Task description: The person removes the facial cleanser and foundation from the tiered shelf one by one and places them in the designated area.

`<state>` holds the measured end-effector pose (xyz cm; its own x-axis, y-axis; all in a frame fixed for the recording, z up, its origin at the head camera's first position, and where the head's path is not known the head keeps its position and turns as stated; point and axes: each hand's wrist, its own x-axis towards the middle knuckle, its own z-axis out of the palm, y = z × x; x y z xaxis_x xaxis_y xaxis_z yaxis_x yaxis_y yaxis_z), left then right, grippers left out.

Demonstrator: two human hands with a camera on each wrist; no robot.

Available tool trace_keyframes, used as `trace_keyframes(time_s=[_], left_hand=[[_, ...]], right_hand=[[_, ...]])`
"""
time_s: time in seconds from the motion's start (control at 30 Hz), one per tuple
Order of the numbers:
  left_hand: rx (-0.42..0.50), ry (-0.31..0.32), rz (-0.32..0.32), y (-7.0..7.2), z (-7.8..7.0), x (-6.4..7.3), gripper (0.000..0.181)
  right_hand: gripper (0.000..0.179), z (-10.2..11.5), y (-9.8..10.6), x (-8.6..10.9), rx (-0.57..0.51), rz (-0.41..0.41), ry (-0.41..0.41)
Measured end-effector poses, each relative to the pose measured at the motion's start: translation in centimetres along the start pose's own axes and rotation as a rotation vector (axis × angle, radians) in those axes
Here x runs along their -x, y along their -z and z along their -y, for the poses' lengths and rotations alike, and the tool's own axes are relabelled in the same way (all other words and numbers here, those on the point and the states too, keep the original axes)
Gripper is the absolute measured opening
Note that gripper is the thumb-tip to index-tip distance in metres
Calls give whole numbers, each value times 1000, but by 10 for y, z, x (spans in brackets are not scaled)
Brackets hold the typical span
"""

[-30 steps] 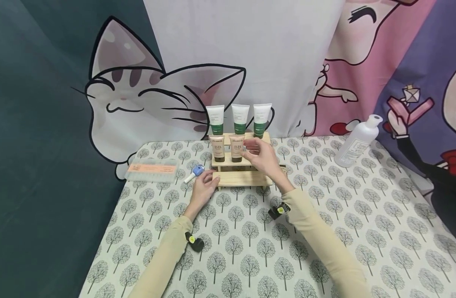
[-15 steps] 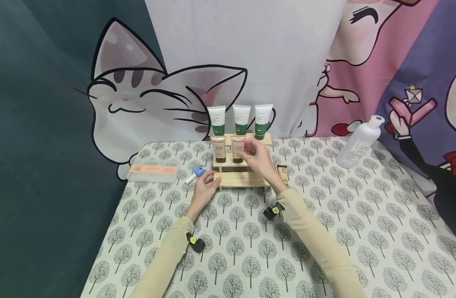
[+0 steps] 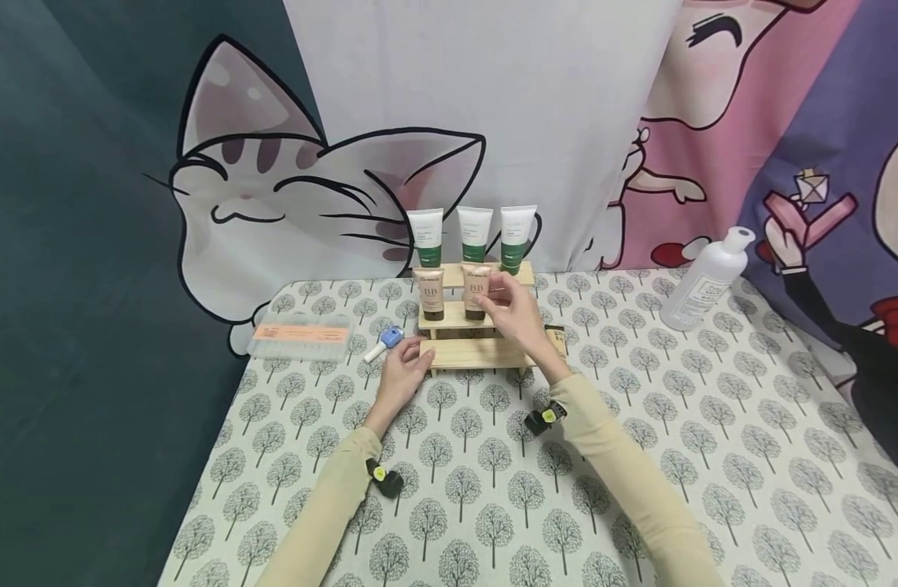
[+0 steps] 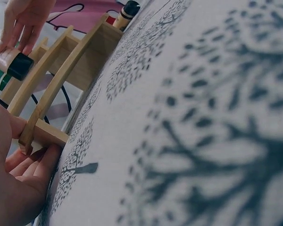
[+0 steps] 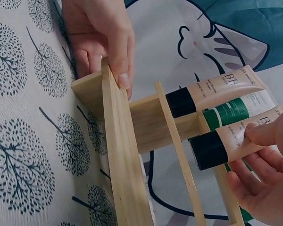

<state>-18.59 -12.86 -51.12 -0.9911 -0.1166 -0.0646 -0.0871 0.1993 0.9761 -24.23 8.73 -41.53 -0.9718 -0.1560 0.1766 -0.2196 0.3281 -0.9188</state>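
My right hand [image 3: 518, 314] pinches a beige BB cream tube [image 3: 477, 285] between thumb and fingers. This tube stands cap down at the middle tier of a three-tier wooden display stand [image 3: 474, 353], leaning slightly; whether its black cap [image 5: 208, 153] touches the shelf I cannot tell. A second BB cream tube [image 3: 431, 293] is upright on the same tier, to the left. My left hand [image 3: 403, 371] grips the left end of the lowest shelf, thumb [image 5: 119, 70] on top. Behind, on the top tier, are white-and-green tubes [image 3: 426, 236], cap down.
Right of the stand, partly behind my forearm, lies another beige tube [image 3: 556, 336]. A white pump-type bottle [image 3: 706, 281] is at the far right. On the left are a clear plastic case [image 3: 301, 336] with an orange label and a small blue-and-white item [image 3: 385, 342].
My right hand has taken hold of the right-hand BB cream tube and shifted it slightly to the right, tilting it a little. My left hand keeps its grip on the stand.
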Motion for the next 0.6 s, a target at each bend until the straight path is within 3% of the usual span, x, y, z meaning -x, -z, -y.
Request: trace_keyframes(time_s=[0.6], left_hand=[[-1,-12,-12,-2,-1,0,40]], right_hand=[[38,-4,37,17,-14,-75,56]])
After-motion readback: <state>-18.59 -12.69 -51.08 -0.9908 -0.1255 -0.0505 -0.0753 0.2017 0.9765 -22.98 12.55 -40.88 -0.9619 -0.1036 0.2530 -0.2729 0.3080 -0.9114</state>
